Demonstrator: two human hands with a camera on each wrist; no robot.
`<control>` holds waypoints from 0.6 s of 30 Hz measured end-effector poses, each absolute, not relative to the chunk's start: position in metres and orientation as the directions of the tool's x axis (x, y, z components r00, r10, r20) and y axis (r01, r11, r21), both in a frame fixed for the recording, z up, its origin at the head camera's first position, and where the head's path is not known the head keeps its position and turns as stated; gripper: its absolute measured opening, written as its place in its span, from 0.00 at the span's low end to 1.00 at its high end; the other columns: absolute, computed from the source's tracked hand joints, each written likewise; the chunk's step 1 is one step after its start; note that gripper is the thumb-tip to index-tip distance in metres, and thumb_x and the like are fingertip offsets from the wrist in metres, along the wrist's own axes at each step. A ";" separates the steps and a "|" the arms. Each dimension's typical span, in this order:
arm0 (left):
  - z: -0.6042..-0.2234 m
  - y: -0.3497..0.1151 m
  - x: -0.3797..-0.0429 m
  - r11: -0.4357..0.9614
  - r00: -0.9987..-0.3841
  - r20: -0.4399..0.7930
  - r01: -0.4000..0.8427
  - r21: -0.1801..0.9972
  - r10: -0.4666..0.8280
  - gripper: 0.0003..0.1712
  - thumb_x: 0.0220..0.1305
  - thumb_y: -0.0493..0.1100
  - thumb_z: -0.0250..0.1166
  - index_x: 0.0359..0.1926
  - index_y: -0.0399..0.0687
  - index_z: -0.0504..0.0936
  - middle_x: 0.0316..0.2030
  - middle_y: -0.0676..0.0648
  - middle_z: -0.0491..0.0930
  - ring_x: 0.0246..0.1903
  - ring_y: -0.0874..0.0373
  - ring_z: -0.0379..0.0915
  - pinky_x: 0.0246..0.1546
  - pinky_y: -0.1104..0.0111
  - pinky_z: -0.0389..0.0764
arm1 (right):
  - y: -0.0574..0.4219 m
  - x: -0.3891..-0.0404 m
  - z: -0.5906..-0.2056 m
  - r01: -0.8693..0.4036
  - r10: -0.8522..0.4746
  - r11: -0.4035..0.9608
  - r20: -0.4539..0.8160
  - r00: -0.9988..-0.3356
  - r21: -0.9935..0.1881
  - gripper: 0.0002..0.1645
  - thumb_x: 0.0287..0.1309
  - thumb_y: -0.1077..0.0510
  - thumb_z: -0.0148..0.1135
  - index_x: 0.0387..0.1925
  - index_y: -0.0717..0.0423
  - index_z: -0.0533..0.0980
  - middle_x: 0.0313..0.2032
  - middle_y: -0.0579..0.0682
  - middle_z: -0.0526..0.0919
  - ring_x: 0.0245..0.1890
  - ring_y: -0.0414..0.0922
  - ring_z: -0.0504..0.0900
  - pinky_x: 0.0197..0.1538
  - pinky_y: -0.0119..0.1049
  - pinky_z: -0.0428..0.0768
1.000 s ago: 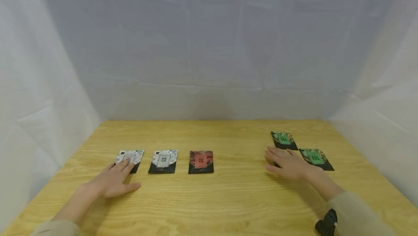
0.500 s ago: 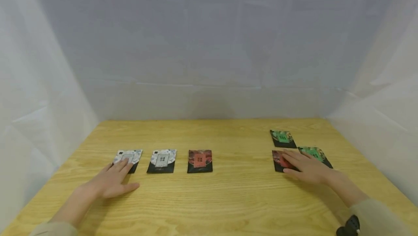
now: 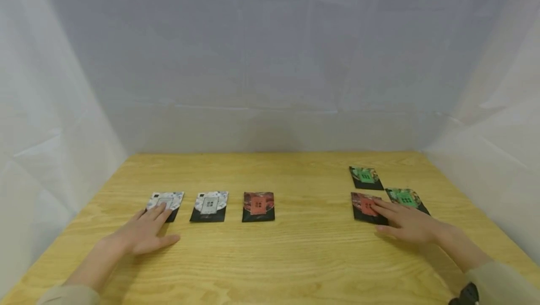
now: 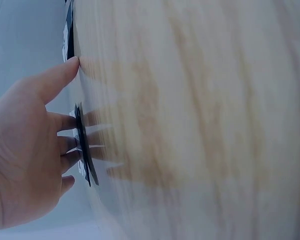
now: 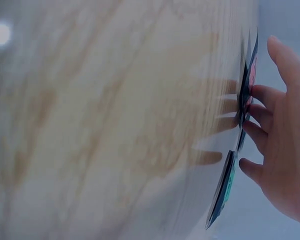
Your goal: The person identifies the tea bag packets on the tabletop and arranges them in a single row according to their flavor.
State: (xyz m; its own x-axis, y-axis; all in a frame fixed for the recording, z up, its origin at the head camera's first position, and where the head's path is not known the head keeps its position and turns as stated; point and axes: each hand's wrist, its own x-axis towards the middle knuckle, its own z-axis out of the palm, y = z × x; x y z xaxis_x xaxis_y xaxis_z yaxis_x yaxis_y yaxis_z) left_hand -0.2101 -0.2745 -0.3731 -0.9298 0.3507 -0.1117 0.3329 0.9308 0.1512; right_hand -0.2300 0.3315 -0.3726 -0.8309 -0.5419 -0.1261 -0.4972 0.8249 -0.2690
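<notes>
My left hand (image 3: 145,234) lies flat with its fingertips on the leftmost white-and-black packet (image 3: 172,199), covering its lower left part. In the left wrist view the fingers of the left hand (image 4: 30,125) meet that packet and the thumb touches the table. At the right, straight fingers of my right hand (image 3: 407,223) rest on the red-and-black packet (image 3: 362,206). The right wrist view has the right hand (image 5: 285,135) with its fingertips against the red packet, thumb raised. A green-and-black packet (image 3: 405,197) is partly hidden behind that hand.
Between the hands lie another white packet (image 3: 209,206) and another red packet (image 3: 258,206), flat on the wooden table (image 3: 295,258). A second green packet (image 3: 365,177) lies farther back at the right. White sheeting (image 3: 270,61) encloses the table's back and sides.
My right hand has moved rightward, bringing the red packet beneath it into view below the back green packet. The left hand has stayed in place on the white packet.
</notes>
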 end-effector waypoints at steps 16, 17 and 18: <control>-0.372 -0.275 -0.211 0.933 -0.931 -0.117 0.330 0.141 0.347 0.51 0.61 0.67 0.52 0.63 0.22 0.59 0.64 0.22 0.50 0.63 0.29 0.46 0.60 0.37 0.46 | 0.301 -0.236 -0.374 -0.569 -0.600 0.793 -0.118 -0.791 -0.219 0.41 0.64 0.37 0.47 0.68 0.59 0.58 0.68 0.60 0.55 0.64 0.65 0.57 0.58 0.69 0.54; -0.372 -0.275 -0.211 0.934 -0.931 -0.118 0.329 0.142 0.346 0.51 0.61 0.67 0.52 0.63 0.22 0.59 0.64 0.22 0.50 0.63 0.29 0.46 0.60 0.37 0.46 | 0.298 -0.237 -0.373 -0.573 -0.605 0.790 -0.121 -0.787 -0.218 0.41 0.64 0.37 0.47 0.68 0.59 0.58 0.68 0.60 0.55 0.64 0.64 0.57 0.59 0.67 0.55; -0.372 -0.275 -0.211 0.934 -0.931 -0.118 0.328 0.144 0.346 0.51 0.61 0.67 0.52 0.63 0.22 0.59 0.64 0.22 0.50 0.63 0.29 0.46 0.60 0.37 0.45 | 0.296 -0.237 -0.373 -0.578 -0.609 0.787 -0.123 -0.783 -0.215 0.41 0.64 0.37 0.47 0.68 0.59 0.58 0.68 0.60 0.55 0.64 0.64 0.57 0.59 0.67 0.55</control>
